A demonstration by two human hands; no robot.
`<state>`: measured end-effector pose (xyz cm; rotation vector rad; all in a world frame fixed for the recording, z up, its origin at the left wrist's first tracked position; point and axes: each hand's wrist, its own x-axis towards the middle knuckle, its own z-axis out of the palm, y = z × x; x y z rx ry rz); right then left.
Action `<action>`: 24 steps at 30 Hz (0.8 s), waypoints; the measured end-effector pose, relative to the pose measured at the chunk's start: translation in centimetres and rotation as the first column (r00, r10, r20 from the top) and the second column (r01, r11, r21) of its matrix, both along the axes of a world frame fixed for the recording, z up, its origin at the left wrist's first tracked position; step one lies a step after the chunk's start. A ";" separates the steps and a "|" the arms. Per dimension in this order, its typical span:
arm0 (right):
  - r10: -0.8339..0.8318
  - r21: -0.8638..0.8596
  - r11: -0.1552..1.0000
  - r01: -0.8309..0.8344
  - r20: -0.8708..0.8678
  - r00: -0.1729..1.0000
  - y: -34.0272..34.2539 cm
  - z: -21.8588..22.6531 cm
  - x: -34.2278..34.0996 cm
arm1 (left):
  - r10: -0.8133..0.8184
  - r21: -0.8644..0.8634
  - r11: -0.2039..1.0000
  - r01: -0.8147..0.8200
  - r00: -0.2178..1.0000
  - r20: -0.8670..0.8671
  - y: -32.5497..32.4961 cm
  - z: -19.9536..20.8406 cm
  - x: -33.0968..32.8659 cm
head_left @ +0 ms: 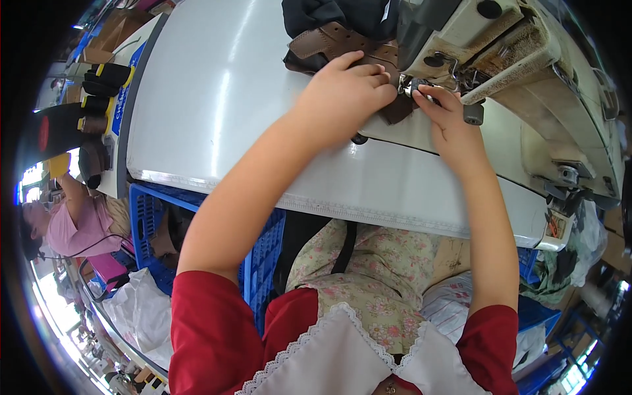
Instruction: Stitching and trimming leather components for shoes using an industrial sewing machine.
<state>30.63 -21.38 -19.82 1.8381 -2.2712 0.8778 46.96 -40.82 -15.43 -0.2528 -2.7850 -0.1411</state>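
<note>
A brown leather piece (329, 41) with a row of punched holes lies on the sewing machine bed at the needle area. My left hand (352, 89) rests over it, its fingers stretched out and pressing on the leather. Just to the right, my right hand (447, 118) pinches thumb and fingertips together beside the presser foot (406, 85). What those fingertips grip is too small to make out. Dark cloth (336, 13) is bunched behind the leather. Overhead stands the sewing machine head (513, 66), with its underside showing.
The white sewing table (184, 92) has a ruler strip along its front edge. Below it on the left is a blue crate (263, 253). A co-worker in a pink top (82, 227) sits at the far left, near dark shoe-like pieces (99, 85). Plastic bags (141, 309) lie around.
</note>
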 end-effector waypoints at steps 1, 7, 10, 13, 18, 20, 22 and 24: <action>0.000 0.000 1.000 0.000 -0.006 1.000 0.1 0.2 0.0 | 0.103 0.034 0.994 -0.104 0.994 0.031 1.4 0.5 0.4; -0.003 -0.013 1.000 0.002 -0.071 0.997 0.0 -0.4 -0.2 | 0.317 0.253 0.926 -0.279 0.940 -0.125 4.7 -1.7 0.9; -0.007 -0.034 0.999 0.004 -0.084 0.996 -0.2 -0.4 0.1 | 0.283 0.260 0.934 -0.246 0.952 -0.119 4.1 -2.1 0.9; -0.020 -0.046 0.999 0.018 -0.044 0.999 -0.1 -0.3 0.4 | 0.230 0.284 0.939 -0.194 0.968 -0.100 3.8 -2.0 0.6; -0.032 -0.030 0.999 0.030 -0.073 0.997 -0.4 0.1 0.5 | 0.188 0.290 0.947 -0.141 0.972 -0.140 2.7 -2.2 0.2; -0.032 -0.028 0.999 0.029 -0.087 0.996 -0.5 0.3 0.5 | 0.181 0.298 0.945 -0.132 0.973 -0.142 2.6 -2.1 0.2; -0.028 -0.038 0.999 0.024 -0.103 0.994 -0.7 0.4 0.5 | 0.195 0.282 0.945 -0.165 0.978 -0.080 2.9 -2.1 0.2; -0.025 -0.047 0.999 0.020 -0.120 0.992 -0.8 0.7 0.7 | 0.217 0.278 0.943 -0.183 0.971 -0.096 3.3 -2.5 0.3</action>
